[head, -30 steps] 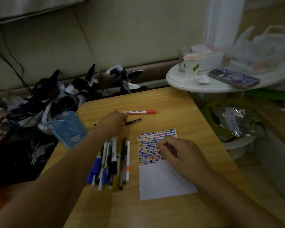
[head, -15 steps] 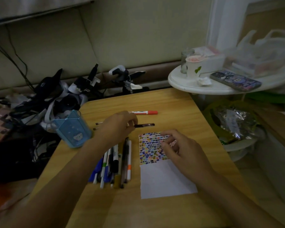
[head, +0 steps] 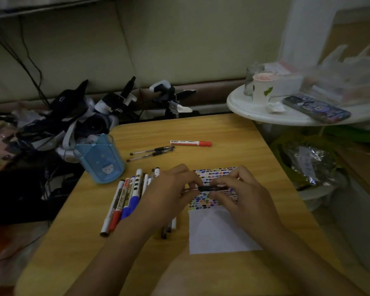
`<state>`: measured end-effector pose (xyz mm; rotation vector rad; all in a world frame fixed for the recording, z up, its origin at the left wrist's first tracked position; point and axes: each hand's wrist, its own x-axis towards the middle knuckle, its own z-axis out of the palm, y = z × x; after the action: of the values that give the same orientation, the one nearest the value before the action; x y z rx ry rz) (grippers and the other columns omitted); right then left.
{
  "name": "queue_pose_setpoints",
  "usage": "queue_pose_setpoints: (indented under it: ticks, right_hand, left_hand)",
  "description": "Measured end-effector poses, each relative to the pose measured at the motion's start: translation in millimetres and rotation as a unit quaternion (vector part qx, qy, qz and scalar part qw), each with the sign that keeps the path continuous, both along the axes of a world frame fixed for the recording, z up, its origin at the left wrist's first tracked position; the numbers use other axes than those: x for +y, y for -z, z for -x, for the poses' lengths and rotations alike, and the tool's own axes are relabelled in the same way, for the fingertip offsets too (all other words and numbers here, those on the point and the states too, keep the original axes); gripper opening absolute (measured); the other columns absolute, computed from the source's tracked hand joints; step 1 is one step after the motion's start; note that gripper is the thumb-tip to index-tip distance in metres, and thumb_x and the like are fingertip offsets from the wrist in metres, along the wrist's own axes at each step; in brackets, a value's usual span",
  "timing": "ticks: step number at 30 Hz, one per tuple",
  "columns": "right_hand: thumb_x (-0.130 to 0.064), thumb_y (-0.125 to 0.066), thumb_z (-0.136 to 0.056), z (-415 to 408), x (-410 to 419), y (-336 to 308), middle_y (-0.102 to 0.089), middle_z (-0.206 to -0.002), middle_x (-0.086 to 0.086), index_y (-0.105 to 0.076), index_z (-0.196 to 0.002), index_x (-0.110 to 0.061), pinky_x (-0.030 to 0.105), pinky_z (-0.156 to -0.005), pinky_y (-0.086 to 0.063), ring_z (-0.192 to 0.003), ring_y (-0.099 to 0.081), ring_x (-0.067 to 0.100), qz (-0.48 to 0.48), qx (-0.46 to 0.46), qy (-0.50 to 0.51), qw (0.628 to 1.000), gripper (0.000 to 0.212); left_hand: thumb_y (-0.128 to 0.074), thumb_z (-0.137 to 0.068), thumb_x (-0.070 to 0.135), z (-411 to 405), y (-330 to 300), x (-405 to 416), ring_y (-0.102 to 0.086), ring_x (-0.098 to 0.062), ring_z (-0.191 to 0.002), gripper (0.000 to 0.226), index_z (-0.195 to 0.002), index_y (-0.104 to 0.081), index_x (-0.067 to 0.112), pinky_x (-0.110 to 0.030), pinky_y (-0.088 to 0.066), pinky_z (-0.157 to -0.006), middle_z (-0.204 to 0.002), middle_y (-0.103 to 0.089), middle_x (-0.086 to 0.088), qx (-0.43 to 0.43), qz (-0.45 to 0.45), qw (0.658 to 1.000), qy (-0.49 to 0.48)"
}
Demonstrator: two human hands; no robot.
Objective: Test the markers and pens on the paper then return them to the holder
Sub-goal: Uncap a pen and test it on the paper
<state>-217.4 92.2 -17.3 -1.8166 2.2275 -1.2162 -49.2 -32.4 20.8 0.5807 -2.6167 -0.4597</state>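
Two hands meet over the paper [head: 220, 233]: the left hand [head: 171, 189] pinches the barrel of a thin black pen [head: 207, 188] while the right hand [head: 241, 193] grips its dark end, seemingly the cap, so uncapping looks like the step in hand. To do it well, I judge the pull should run straight along the pen's length, with the left pinch firm, then the tip should go down on the white lower half of the sheet, since the upper part is already crowded with colour marks. A row of markers and pens [head: 128, 197] lies just left of the paper, partly under the left forearm, so a careless elbow may roll them. Far across the table [head: 233, 142] rest two slim pens [head: 152, 152] and a red-capped marker [head: 190, 143]. The blue holder [head: 99, 159] stands at the table's left edge, near enough to knock when reaching
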Motion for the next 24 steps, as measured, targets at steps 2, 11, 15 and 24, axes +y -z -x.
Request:
queue_pose_setpoints:
  ticks: [2,11,15,24]
  right_hand:
    - [-0.036,-0.077,-0.084,-3,0,0,-0.041,-0.093,-0.016,-0.072,-0.104,-0.035,0.017,-0.052,-0.036,-0.073,-0.05,0.005,-0.004,0.022,-0.01,1.0,0.021]
    - [-0.034,-0.075,-0.086,3,-3,-2,-0.043,-0.079,-0.017,-0.073,-0.098,-0.033,0.016,-0.054,-0.028,-0.073,-0.048,0.0,-0.021,0.027,0.034,0.999,0.012]
    - [-0.032,-0.069,-0.092,2,-4,-2,-0.056,-0.069,-0.011,-0.067,-0.09,-0.037,0.02,-0.052,-0.036,-0.069,-0.055,0.007,-0.033,-0.048,0.02,0.998,0.005]
    - [-0.005,-0.058,-0.097,-6,-13,-15,-0.076,-0.084,-0.001,-0.07,-0.101,-0.013,0.019,-0.064,-0.056,-0.076,-0.071,0.011,-0.043,-0.387,-0.079,0.918,0.015]
  left_hand:
    - [-0.072,-0.089,0.02,1,4,2,-0.051,0.001,-0.076,0.018,-0.105,-0.071,0.027,-0.022,-0.047,-0.068,-0.094,-0.051,0.018,0.006,-0.006,1.0,0.014]
    - [-0.063,-0.094,0.03,-7,6,-7,-0.057,-0.001,-0.07,0.054,-0.141,-0.041,0.046,-0.022,-0.05,-0.062,-0.098,-0.058,0.02,0.033,-0.07,0.996,-0.034]
    - [-0.063,-0.093,0.031,-14,0,-16,-0.059,-0.005,-0.081,0.059,-0.143,-0.034,0.044,-0.02,-0.051,-0.066,-0.103,-0.055,0.021,0.086,-0.103,0.986,-0.102]
    - [-0.059,-0.095,0.042,-2,11,0,-0.055,-0.002,-0.098,0.03,-0.124,-0.06,0.033,-0.03,-0.05,-0.083,-0.112,-0.061,0.014,-0.029,-0.101,0.994,0.011]
